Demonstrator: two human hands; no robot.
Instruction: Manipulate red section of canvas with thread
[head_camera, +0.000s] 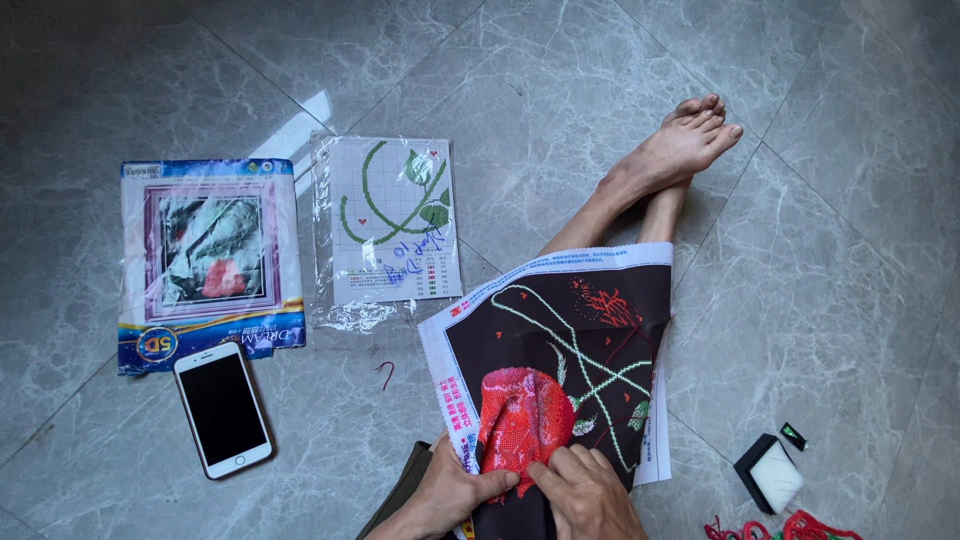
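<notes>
Head view: left hand (447, 495), right hand (588, 490) pinch black embroidery cloth (560, 350).

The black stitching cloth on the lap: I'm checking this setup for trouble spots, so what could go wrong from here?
The cloth is draped loosely over the legs, so it may slide or bunch while the left hand and right hand pinch the red stitched patch. The loose red threads on the floor could tangle. The phone lies flat on the tiles beside the person and could be knocked or stepped on.
</notes>
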